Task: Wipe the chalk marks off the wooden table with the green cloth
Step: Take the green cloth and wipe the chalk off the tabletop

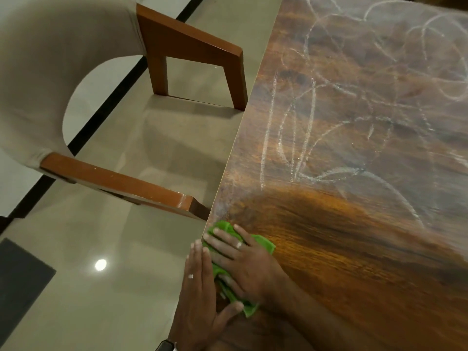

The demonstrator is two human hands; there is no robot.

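Pressing flat on the green cloth (229, 269) with the right hand (243, 264), fingers straight and spread, a ring showing on one of them; no curled grip there, only an open palm bearing down. Lying bunched under that palm, the cloth, right at the near left edge of the wooden counter (354, 249), with green folds poking out beyond the fingertips and behind the wrist. Standing on edge against the counter's side, the left hand (200, 282), fingers straight and together, also ringed, thumb reaching across to touch the near end of the cloth; open as well, pinching nothing as far as can be seen. Peeking in at the bottom border, a dark watch (166, 347) on the left wrist. Looking glossy and free of chalk, the dark wood just around and to the right of the hands. Sprawling over the farther part of the counter, white chalk marks (304, 138): long upright strokes near the left edge, loops and scribbles beyond. Sitting just left of the counter, a chair (76, 72) with a beige curved back and wooden arms, one arm nearly touching the counter's edge. Shining below, a pale tiled floor (114, 287) with a black stripe and a round glint of light.
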